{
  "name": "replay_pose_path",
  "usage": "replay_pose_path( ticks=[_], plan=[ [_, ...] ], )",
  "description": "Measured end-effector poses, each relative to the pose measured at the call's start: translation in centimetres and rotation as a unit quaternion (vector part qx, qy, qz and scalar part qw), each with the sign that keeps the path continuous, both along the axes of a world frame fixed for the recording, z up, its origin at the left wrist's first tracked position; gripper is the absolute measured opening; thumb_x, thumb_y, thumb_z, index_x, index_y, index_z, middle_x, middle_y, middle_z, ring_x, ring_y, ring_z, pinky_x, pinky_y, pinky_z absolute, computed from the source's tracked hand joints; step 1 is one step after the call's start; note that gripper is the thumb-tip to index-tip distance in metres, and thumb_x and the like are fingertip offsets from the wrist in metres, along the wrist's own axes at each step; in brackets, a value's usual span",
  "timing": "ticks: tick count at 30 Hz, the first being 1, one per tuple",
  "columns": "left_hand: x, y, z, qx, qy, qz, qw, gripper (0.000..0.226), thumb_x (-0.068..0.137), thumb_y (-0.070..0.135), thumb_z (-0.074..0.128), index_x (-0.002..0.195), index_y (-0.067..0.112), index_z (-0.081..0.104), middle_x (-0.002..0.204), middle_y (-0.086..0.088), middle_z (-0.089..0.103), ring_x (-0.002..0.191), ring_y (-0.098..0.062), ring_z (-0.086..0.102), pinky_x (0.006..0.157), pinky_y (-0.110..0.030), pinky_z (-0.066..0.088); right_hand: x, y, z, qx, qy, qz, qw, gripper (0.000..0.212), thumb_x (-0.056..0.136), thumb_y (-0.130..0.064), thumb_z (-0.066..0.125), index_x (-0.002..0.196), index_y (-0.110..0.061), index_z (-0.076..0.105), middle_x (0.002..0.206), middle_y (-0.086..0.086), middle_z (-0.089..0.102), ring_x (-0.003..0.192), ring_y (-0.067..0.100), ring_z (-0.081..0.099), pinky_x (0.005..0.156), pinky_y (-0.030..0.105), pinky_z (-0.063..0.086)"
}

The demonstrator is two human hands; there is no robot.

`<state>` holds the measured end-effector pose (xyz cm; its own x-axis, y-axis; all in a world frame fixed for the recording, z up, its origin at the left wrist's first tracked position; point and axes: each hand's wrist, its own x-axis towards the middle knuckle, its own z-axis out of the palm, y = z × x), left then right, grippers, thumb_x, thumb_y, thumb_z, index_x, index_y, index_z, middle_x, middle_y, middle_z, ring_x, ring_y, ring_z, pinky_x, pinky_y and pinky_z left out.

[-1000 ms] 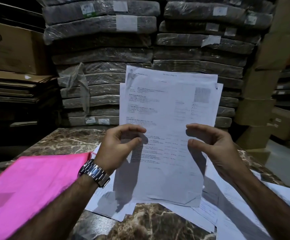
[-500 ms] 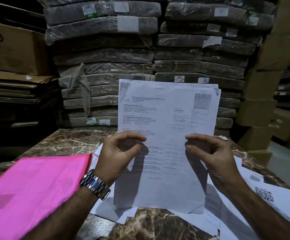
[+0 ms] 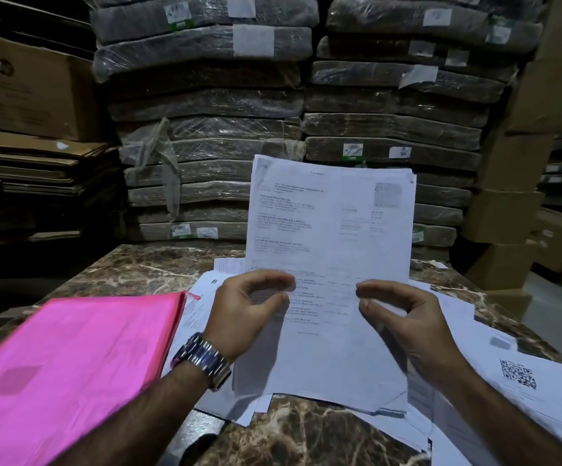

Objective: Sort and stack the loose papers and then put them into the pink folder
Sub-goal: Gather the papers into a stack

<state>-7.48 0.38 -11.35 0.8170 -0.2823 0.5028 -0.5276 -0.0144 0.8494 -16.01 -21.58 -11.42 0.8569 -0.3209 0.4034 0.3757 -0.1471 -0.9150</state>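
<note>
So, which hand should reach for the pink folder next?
Probably left: the pink folder lies beside the left hand, while the right hand sits across the stack of papers, farther away.

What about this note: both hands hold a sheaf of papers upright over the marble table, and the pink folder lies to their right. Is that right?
Only the side is wrong. The head view shows the pink folder lying to the left of the papers, beside the left hand. The rest stands: it and the right hand hold the papers upright over the marble table.
</note>
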Motion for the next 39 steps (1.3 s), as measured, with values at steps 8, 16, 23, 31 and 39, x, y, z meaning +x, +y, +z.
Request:
replay_pose_path(
  ticks=[8, 16, 23, 31, 39],
  plan=[
    [3.1, -0.9, -1.1, 0.085, 0.223, -0.038, 0.970, 0.024, 0.066, 0.007, 0.078, 0.081, 0.025, 0.076, 0.102, 0.003, 0.072, 0.088, -0.018, 0.067, 0.094, -0.039, 0.053, 1.8, -1.7, -0.8, -0.018, 0.152, -0.009, 0.988, 0.026, 0.079, 0.001, 0.074, 0.097, -0.018, 0.076, 0.109, -0.003, 0.074, 0.098, 0.014, 0.071, 0.083, 0.030, 0.059],
    [7.6, 2.7, -1.2, 0.215, 0.268, 0.065, 0.937, 0.052, 0.066, 0.012, 0.082, 0.110, 0.022, 0.057, 0.099, -0.003, 0.067, 0.085, -0.021, 0.066, 0.078, -0.036, 0.056, 4.8, 2.7, -1.5, 0.075, 0.244, 0.026, 0.967, 0.024, 0.084, 0.004, 0.069, 0.106, -0.005, 0.071, 0.095, 0.018, 0.075, 0.082, 0.031, 0.074, 0.068, 0.034, 0.062],
    [10.7, 5.6, -0.1, 0.469, 0.211, 0.183, 0.838, 0.027, 0.078, 0.034, 0.073, 0.084, 0.009, 0.065, 0.084, -0.004, 0.058, 0.077, -0.016, 0.053, 0.060, -0.023, 0.039, 8.8, 8.0, -3.3, 0.008, 0.323, 0.053, 0.945, 0.030, 0.084, 0.005, 0.067, 0.114, 0.000, 0.064, 0.116, 0.021, 0.066, 0.098, 0.033, 0.066, 0.080, 0.033, 0.057],
    [10.6, 5.5, -0.5, 0.557, 0.152, 0.285, 0.765, 0.026, 0.073, 0.010, 0.066, 0.098, 0.001, 0.069, 0.101, -0.013, 0.071, 0.096, -0.026, 0.067, 0.068, -0.028, 0.053, 10.3, 10.1, -3.9, -0.221, 0.319, -0.034, 0.921, 0.048, 0.083, -0.008, 0.067, 0.130, -0.005, 0.056, 0.126, 0.010, 0.060, 0.105, 0.024, 0.062, 0.069, 0.022, 0.046],
    [10.6, 5.0, 0.7, 0.704, 0.115, 0.266, 0.649, 0.023, 0.077, 0.008, 0.064, 0.099, 0.009, 0.071, 0.104, -0.005, 0.071, 0.099, -0.018, 0.067, 0.071, -0.024, 0.053, 9.7, 12.0, -4.5, -0.335, 0.274, -0.071, 0.899, 0.029, 0.082, -0.010, 0.065, 0.110, -0.006, 0.059, 0.111, 0.006, 0.063, 0.099, 0.024, 0.061, 0.086, 0.040, 0.055]
  ],
)
